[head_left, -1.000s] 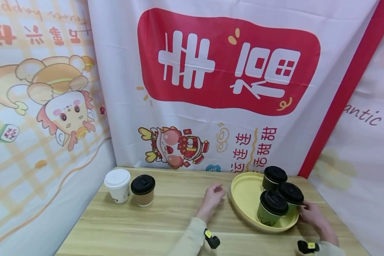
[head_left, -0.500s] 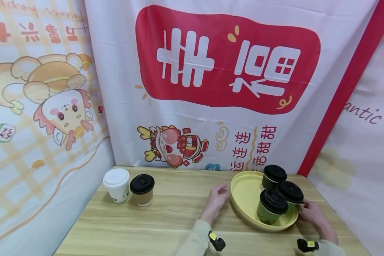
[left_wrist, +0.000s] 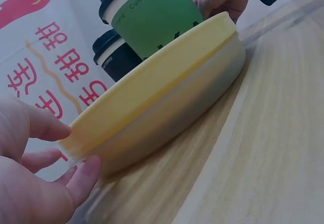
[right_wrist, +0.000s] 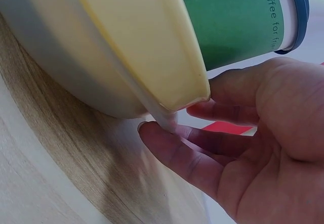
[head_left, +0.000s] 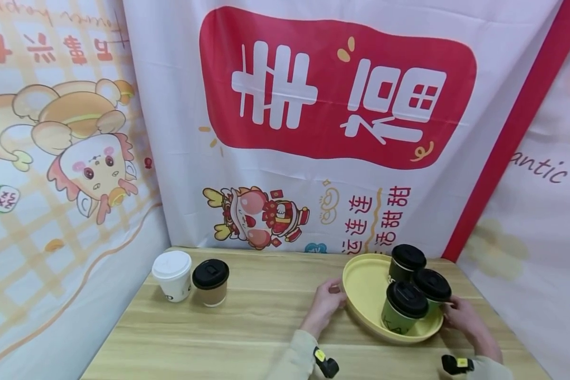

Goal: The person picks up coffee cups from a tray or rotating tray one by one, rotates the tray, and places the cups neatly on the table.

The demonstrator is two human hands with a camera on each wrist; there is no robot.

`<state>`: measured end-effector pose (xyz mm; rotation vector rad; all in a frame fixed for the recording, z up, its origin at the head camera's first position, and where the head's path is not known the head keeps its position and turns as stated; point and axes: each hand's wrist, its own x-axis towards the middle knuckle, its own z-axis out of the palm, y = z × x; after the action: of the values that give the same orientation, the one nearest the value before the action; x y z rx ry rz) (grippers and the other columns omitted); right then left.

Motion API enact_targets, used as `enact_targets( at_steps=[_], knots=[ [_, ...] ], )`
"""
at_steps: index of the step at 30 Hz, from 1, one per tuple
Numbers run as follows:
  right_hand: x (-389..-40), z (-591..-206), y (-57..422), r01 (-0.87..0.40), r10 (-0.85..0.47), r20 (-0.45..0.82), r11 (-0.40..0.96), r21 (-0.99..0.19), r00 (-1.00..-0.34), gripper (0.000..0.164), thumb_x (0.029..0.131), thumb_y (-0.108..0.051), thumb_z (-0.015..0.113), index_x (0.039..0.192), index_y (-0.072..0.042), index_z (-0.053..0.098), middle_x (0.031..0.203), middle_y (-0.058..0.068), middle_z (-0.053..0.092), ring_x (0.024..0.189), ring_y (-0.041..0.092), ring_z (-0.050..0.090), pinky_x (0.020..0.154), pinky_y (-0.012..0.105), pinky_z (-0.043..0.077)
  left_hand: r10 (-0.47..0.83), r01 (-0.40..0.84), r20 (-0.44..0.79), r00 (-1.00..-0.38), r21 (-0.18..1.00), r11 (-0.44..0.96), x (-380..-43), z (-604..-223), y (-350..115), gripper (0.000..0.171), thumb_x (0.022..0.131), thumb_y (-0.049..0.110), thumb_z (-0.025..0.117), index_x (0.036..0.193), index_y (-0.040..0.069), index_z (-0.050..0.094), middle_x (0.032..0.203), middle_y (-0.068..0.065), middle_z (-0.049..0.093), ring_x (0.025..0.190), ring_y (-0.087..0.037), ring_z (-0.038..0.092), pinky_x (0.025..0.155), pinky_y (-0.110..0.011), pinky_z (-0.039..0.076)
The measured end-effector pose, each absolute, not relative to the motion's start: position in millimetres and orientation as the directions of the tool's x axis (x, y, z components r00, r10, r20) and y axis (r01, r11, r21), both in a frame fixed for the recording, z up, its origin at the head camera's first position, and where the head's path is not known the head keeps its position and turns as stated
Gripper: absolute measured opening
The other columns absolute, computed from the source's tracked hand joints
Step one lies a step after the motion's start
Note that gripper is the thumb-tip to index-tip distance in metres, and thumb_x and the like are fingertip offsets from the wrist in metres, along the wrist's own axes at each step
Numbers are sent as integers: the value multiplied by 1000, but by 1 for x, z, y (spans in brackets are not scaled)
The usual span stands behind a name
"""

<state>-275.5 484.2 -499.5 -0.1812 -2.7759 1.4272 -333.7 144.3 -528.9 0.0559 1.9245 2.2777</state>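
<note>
A round yellow tray [head_left: 363, 289] with a raised rim sits at the right of the table. It bears three paper cups with black lids: a green cup [head_left: 396, 320] in front, another green cup [head_left: 434, 289] to its right, and a dark cup [head_left: 407, 260] behind. My left hand [head_left: 326, 305] holds the tray's left edge; in the left wrist view, a fingertip meets the rim and another digit lies against the lower side. On the opposite edge, my right hand [right_wrist: 253, 128] grips the rim between its bent fingers, close beside a green cup.
On the left of the wooden table [head_left: 209, 338] stand a white cup [head_left: 173, 275] with a white lid and a brown cup [head_left: 211, 287] with a black lid. A printed curtain [head_left: 185, 174] hangs right behind the table's back edge.
My left hand has moved right, from beside the tray to its left edge, and its fingers have come onto the rim. The right hand stays at its edge; the cups have not moved.
</note>
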Motion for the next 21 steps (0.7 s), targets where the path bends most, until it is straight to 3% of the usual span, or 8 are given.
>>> enact_targets(
  at_steps=[8,17,21],
  knots=[
    [-272,-494,475,106,132,-34,591,-799,-991,33,93,-4,40,117,18,43,70,5,53,61,14,57,58,31,54,150,-92,-61,-987,973,-211,-334,-531,144,53,73,-6,64,124,-6,52,95,-13,58,68,-15,59,72,-37,56],
    [-269,-489,476,82,96,-27,635,-768,-995,28,91,-1,40,111,18,46,66,5,51,59,14,56,56,29,54,140,-107,-78,-987,972,-211,-331,-531,143,60,77,-3,65,130,-14,40,113,-22,56,72,-15,61,72,-34,56],
    [-268,-483,480,49,37,-32,676,-735,-999,26,92,-1,40,108,19,46,68,8,55,59,16,58,56,30,54,137,-125,-97,-986,968,-218,-332,-531,144,60,76,-3,65,130,-14,41,112,-20,56,73,-16,61,73,-34,56]
  ],
)
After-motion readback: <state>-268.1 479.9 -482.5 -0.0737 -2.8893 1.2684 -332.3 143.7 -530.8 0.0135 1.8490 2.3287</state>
